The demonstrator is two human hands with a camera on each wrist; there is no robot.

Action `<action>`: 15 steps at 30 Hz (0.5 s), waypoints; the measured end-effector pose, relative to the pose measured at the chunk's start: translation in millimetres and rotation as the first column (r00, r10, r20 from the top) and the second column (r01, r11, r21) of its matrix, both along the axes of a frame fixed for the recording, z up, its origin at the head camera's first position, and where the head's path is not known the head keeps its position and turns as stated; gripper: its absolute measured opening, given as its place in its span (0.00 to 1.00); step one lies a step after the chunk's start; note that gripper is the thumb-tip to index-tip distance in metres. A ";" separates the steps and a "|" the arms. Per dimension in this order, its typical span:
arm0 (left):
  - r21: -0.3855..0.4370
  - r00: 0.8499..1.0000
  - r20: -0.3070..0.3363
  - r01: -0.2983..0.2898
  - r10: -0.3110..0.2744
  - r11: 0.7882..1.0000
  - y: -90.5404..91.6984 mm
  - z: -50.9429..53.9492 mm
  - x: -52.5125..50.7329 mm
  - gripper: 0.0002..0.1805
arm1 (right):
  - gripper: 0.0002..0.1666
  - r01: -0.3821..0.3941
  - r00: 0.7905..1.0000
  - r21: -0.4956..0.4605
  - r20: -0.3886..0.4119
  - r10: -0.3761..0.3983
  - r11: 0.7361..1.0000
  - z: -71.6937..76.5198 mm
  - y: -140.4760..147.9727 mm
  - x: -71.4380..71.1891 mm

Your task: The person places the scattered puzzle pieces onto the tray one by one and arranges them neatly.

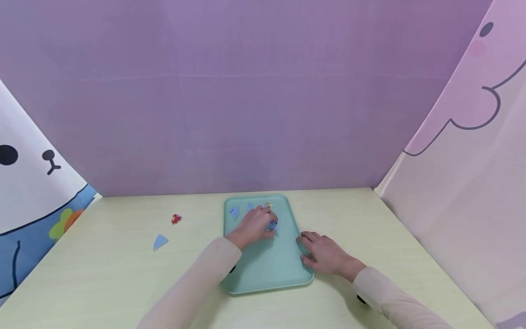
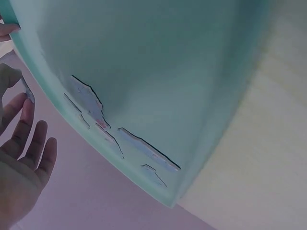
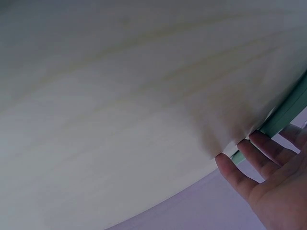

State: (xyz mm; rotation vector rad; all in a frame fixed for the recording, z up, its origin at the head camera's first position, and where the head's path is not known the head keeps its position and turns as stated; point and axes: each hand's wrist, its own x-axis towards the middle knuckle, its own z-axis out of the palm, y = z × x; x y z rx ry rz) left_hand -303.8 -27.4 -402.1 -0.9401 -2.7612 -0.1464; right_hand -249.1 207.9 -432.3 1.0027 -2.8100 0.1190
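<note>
A green tray (image 1: 267,274) lies on the table, with several flat blue pieces near its far end, one of them a blue piece (image 1: 234,212) at the far left corner. My left hand (image 1: 254,227) is over the tray; in the left wrist view this hand (image 2: 24,163) pinches a thin flat piece (image 2: 27,88) between thumb and fingers. Other flat pieces, such as a long piece (image 2: 149,149), lie on the tray there. My right hand (image 1: 326,253) rests at the tray's right edge; in the right wrist view the hand (image 3: 278,177) has its fingers spread beside the green rim (image 3: 290,108).
On the table (image 1: 123,274) left of the tray lie a small red piece (image 1: 176,219) and a light blue triangular piece (image 1: 160,242). A purple cloth wall (image 1: 246,100) stands behind the table, and printed cloths hang at both sides.
</note>
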 end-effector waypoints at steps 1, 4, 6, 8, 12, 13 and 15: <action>-0.007 1.000 0.003 -0.009 0.009 1.000 1.1 -0.1 -1.0 0.13 | 0.28 0.002 1.000 -0.001 0.004 -0.002 1.000 0.2 -0.1 0.1; -0.012 1.000 0.011 -0.026 0.026 1.000 3.3 -1.5 -3.6 0.13 | 0.28 0.005 1.000 0.001 0.008 -0.005 1.000 0.4 -0.4 0.1; -0.015 0.999 0.015 -0.037 0.037 0.999 4.4 -3.0 -5.2 0.14 | 0.28 0.005 1.000 0.000 0.008 -0.005 1.000 0.4 -0.4 0.0; -0.016 0.999 0.020 -0.045 0.046 0.999 5.3 -4.2 -6.2 0.14 | 0.28 0.003 1.000 -0.001 0.006 -0.003 1.000 0.5 -0.3 -0.1; -0.024 0.997 0.036 -0.062 0.063 0.998 7.3 -6.3 -8.2 0.15 | 0.28 0.003 1.000 -0.001 0.004 -0.003 1.000 0.7 -0.1 -0.1; -0.024 0.997 0.043 -0.065 0.066 0.998 7.8 -6.6 -8.7 0.15 | 0.28 0.003 1.000 -0.001 0.005 -0.003 1.000 0.8 -0.1 0.0; -0.025 0.996 0.057 -0.074 0.076 0.997 9.0 -7.1 -9.3 0.15 | 0.28 0.004 1.000 -0.002 0.008 -0.004 1.000 1.0 -0.1 0.0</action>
